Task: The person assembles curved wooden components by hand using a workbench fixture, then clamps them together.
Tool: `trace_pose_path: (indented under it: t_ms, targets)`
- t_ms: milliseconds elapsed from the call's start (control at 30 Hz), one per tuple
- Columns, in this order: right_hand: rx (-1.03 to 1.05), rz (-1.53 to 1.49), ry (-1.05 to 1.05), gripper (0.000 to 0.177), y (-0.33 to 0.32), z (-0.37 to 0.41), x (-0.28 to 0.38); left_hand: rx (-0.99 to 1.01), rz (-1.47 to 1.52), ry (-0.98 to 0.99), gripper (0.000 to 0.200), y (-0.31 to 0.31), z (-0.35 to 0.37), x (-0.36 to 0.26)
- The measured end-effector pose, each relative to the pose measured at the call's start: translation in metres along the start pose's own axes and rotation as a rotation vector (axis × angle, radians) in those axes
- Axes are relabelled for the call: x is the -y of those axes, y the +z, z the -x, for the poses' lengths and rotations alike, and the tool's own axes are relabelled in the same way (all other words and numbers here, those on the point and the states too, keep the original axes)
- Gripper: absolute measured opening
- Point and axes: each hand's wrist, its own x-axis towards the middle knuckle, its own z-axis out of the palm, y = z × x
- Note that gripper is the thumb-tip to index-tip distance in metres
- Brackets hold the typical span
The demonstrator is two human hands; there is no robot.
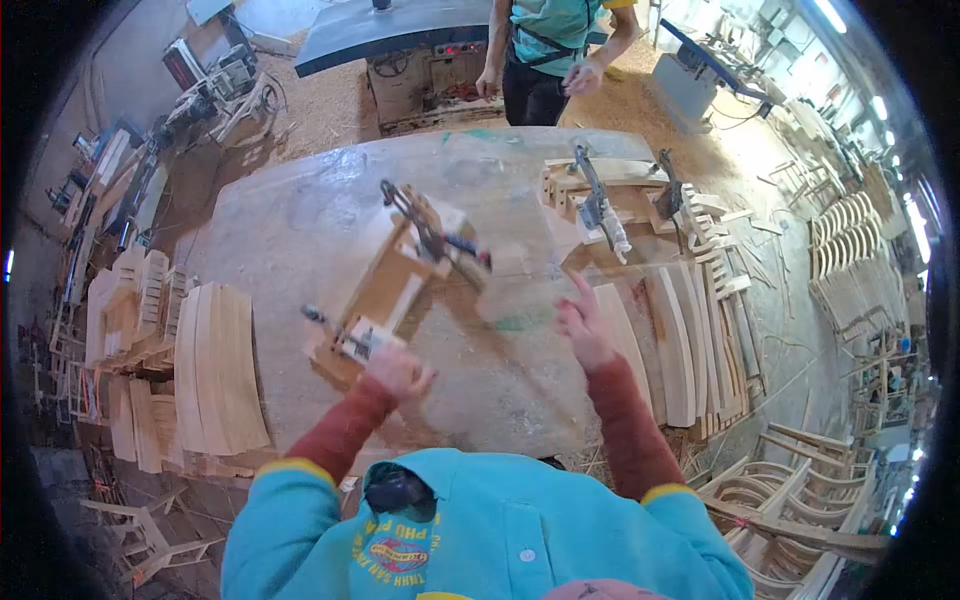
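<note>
My left hand (pixel 398 372) is at the near end of a wooden jig (pixel 378 285), beside its pale block (pixel 368 342). Its fingers are curled and slightly blurred; what they hold, if anything, is hidden. A metal clamp (pixel 425 222) sits across the jig's far end, and a smaller clamp handle (pixel 314 314) sticks out at its near left. My right hand (pixel 585 325) hovers over the table to the right of the jig, fingers apart and holding nothing. Closest to it lies a pale wooden slat (pixel 622 335).
Curved wooden slats (pixel 215 370) are stacked at the left, and more slats (pixel 680 340) at the right. A second clamped wooden assembly (pixel 610 195) stands at the table's far right. Beyond the table (pixel 300 220), another person (pixel 555 60) stands near a machine (pixel 400 40).
</note>
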Motion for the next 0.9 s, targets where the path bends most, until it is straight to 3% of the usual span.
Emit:
trace_pose_path:
  t_ms: [33,100,167,200,233,267,367,467,567,667,833,900]
  targets:
    - [0.068,0.094,-0.006,0.054,0.020,-0.020,0.009,-0.029,0.076,0.053,0.030,0.004,0.030,-0.004]
    - [0.226,0.280,0.109,0.061,0.060,-0.045,-0.004,-0.336,0.374,0.132,0.020,0.002,0.087,-0.021]
    - [0.439,0.296,0.330,0.064,0.097,-0.049,-0.017,-0.709,0.249,-0.155,0.018,0.009,0.135,-0.027]
    - [0.572,0.228,0.438,0.065,0.115,-0.037,-0.014,-0.718,0.560,-0.391,0.022,0.013,0.147,-0.028]
    - [0.572,0.127,0.459,0.064,0.126,-0.025,-0.010,-0.711,0.880,-0.637,0.027,0.020,0.158,-0.035]
    - [0.575,0.034,0.483,0.062,0.134,-0.010,0.000,-0.690,1.207,-0.885,0.033,0.027,0.166,-0.040]
    - [0.587,-0.083,0.595,0.052,0.135,0.003,0.008,-0.569,1.271,-0.798,0.043,0.108,0.169,-0.019]
    - [0.577,-0.139,0.650,0.046,0.125,0.021,0.000,-0.376,0.825,-0.951,0.046,0.091,0.157,-0.036]
    - [0.488,-0.195,0.625,0.038,0.108,0.070,-0.015,-0.340,0.780,-0.796,0.053,0.086,0.171,-0.035]
    - [0.325,-0.303,0.832,0.034,0.090,0.125,0.013,-0.020,0.817,-0.743,0.066,0.073,0.174,-0.027]
    - [0.122,-0.507,1.047,0.050,0.038,0.170,0.028,0.265,0.840,-0.485,0.070,0.063,0.148,-0.036]
    - [0.106,-0.485,1.037,0.061,0.028,0.181,0.064,0.290,0.829,-0.530,0.069,0.063,0.139,-0.041]
